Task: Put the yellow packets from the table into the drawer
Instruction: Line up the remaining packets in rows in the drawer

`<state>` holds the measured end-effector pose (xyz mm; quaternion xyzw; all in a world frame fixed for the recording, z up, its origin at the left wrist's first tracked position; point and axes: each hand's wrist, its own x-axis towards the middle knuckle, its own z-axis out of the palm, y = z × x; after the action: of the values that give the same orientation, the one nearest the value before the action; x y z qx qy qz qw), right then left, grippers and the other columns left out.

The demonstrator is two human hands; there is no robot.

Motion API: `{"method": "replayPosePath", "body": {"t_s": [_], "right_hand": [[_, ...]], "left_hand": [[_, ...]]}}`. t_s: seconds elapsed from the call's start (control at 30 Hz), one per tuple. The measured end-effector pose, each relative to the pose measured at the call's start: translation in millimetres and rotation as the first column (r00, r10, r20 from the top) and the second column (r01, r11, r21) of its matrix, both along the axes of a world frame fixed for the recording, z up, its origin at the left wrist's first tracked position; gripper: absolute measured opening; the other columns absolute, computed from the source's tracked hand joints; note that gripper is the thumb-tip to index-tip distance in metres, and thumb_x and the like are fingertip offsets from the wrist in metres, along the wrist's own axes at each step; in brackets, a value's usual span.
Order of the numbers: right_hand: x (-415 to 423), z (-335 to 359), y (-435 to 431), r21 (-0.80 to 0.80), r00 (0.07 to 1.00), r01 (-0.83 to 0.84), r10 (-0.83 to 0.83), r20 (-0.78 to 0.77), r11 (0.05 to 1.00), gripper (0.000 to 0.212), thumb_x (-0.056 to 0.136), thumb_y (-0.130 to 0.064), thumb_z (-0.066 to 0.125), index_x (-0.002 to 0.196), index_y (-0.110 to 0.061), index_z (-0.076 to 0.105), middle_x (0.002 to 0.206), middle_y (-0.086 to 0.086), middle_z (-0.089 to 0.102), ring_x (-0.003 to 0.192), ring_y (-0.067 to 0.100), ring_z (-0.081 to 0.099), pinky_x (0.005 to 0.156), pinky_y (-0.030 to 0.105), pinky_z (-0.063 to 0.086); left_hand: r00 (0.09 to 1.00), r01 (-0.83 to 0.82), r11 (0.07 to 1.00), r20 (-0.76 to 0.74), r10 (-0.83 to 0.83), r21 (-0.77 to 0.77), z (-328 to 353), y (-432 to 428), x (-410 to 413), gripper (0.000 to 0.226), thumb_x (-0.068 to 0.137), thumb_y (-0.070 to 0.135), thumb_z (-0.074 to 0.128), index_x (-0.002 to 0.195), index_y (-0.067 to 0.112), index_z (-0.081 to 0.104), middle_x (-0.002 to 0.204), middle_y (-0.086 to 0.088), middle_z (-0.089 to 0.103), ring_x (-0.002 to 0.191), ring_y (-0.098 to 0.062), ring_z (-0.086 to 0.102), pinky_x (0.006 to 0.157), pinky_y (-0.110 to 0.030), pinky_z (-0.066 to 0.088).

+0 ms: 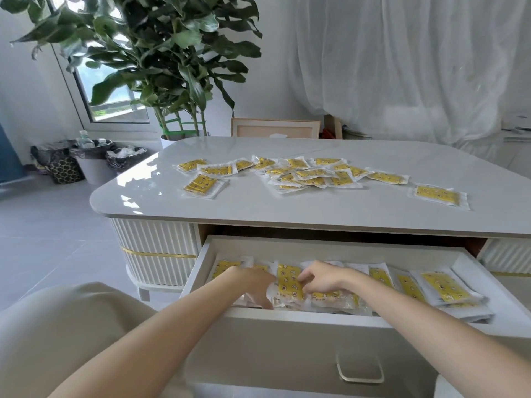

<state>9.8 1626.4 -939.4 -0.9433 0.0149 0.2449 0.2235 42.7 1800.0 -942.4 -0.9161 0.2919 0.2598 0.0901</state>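
— What are the right fingers (304,284) doing?

— They're curled. Thumb and fingertips pinch the right edge of a yellow packet (288,278) that stands tilted on end. The right hand (323,278) is palm down inside the drawer (316,315).

— And the left?

— The left fingers (263,298) point down along that packet's clear left edge, close to the drawer's front wall. The thumb is hidden behind the left hand (251,282), so I cannot tell whether it grips or only touches.

— What lies around the packet?

— More packets lie under and beside it, overlapping across the drawer floor. At three o'clock from the hands, a leaning stack (445,287) fills the right end.

— The drawer itself?

— It's pulled out of the table (287,208), with a metal handle (360,369) on its front at six o'clock.

— Anything left on top?

— Plenty. There's a loose heap (313,175) at twelve o'clock from the hands. A single packet (438,195) lies apart at two o'clock, and another packet (202,185) at eleven.

— Beyond the table?

— A leafy plant (161,53) at eleven o'clock, lined bins (94,165) on the floor at ten, and a white curtain (402,67) at one.
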Motion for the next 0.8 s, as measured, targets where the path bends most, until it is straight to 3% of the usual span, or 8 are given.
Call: {"method": "replayPosePath", "body": {"t_s": [0.2, 0.3, 0.37, 0.4, 0.53, 0.63, 0.7, 0.8], "right_hand": [[-4.1, 16.2, -0.9, 0.048, 0.995, -0.024, 0.019, 0.096, 0.999, 0.049, 0.093, -0.015, 0.057, 0.14, -0.013, 0.046, 0.144, 0.001, 0.048, 0.13, 0.016, 0.047, 0.103, 0.026, 0.04], [-3.8, 34.7, -2.8, 0.093, 0.989, -0.016, 0.002, 0.147, 0.996, 0.042, 0.094, -0.014, 0.055, 0.136, -0.014, 0.051, 0.135, 0.002, 0.056, 0.114, 0.02, 0.061, 0.08, 0.022, 0.053], [-5.5, 48.5, -3.1, 0.121, 0.981, -0.011, -0.012, 0.192, 0.993, 0.035, 0.094, -0.015, 0.054, 0.13, -0.016, 0.057, 0.125, 0.001, 0.061, 0.092, 0.017, 0.066, 0.058, 0.013, 0.048], [-6.4, 54.8, -2.8, 0.138, 0.975, -0.007, -0.024, 0.221, 0.99, 0.033, 0.094, -0.016, 0.054, 0.126, -0.016, 0.059, 0.122, 0.0, 0.063, 0.085, 0.014, 0.065, 0.055, 0.013, 0.046], [-2.0, 77.2, -0.7, 0.241, 0.94, 0.024, -0.104, 0.326, 0.97, 0.024, 0.093, -0.021, 0.057, 0.116, -0.02, 0.065, 0.111, -0.002, 0.069, 0.085, 0.015, 0.068, 0.072, 0.026, 0.053], [9.6, 93.1, -0.6, 0.36, 0.912, 0.052, -0.19, 0.362, 0.932, 0.02, 0.092, -0.024, 0.059, 0.111, -0.021, 0.065, 0.103, -0.003, 0.07, 0.085, 0.015, 0.069, 0.076, 0.028, 0.055], [21.3, 101.6, 0.4, 0.433, 0.875, 0.084, -0.275, 0.399, 0.897, 0.016, 0.091, -0.023, 0.06, 0.105, -0.022, 0.066, 0.103, -0.002, 0.069, 0.086, 0.014, 0.066, 0.072, 0.026, 0.054], [45.7, 102.4, 3.8, 0.383, 0.814, 0.084, -0.286, 0.506, 0.92, 0.017, 0.092, -0.022, 0.058, 0.107, -0.023, 0.064, 0.114, -0.002, 0.064, 0.097, 0.012, 0.059, 0.069, 0.021, 0.047]], "left_hand": [[0.999, 0.006, 1.0, 0.032, -0.006, 0.014, 14.1, 1.7, -7.3, 0.067, 0.096, 0.042, 0.047, 0.151, 0.019, 0.019, 0.158, 0.0, 0.021, 0.145, -0.022, 0.021, 0.114, -0.039, 0.023], [0.996, -0.03, 0.998, 0.077, 0.034, -0.046, 26.3, 8.0, -4.1, 0.059, 0.096, 0.039, 0.044, 0.15, 0.024, 0.024, 0.156, 0.001, 0.026, 0.142, -0.021, 0.027, 0.113, -0.038, 0.028], [0.991, -0.055, 0.994, 0.117, 0.066, -0.094, 39.6, 14.7, -0.9, 0.055, 0.096, 0.039, 0.043, 0.148, 0.024, 0.029, 0.153, 0.001, 0.031, 0.139, -0.021, 0.032, 0.112, -0.038, 0.031], [0.986, -0.064, 0.991, 0.143, 0.081, -0.12, 48.0, 18.4, 0.9, 0.053, 0.096, 0.04, 0.043, 0.146, 0.025, 0.032, 0.151, 0.001, 0.035, 0.137, -0.021, 0.036, 0.111, -0.038, 0.034], [0.958, -0.077, 0.963, 0.25, 0.144, -0.258, 86.8, 34.5, 9.3, 0.047, 0.096, 0.04, 0.044, 0.14, 0.023, 0.04, 0.136, -0.003, 0.05, 0.123, -0.023, 0.049, 0.101, -0.037, 0.042], [0.933, -0.101, 0.929, 0.29, 0.212, -0.355, 104.8, 48.1, 20.6, 0.042, 0.095, 0.041, 0.045, 0.134, 0.024, 0.04, 0.126, -0.006, 0.048, 0.11, -0.025, 0.054, 0.096, -0.04, 0.044], [0.916, -0.114, 0.908, 0.311, 0.253, -0.403, 109.6, 58.6, 32.6, 0.043, 0.095, 0.039, 0.046, 0.135, 0.025, 0.038, 0.129, -0.006, 0.044, 0.112, -0.025, 0.053, 0.097, -0.04, 0.044], [0.871, -0.163, 0.889, 0.361, 0.333, -0.428, 109.5, 76.2, 56.8, 0.051, 0.095, 0.037, 0.046, 0.143, 0.025, 0.031, 0.143, -0.008, 0.034, 0.128, -0.029, 0.042, 0.102, -0.039, 0.039]]}}
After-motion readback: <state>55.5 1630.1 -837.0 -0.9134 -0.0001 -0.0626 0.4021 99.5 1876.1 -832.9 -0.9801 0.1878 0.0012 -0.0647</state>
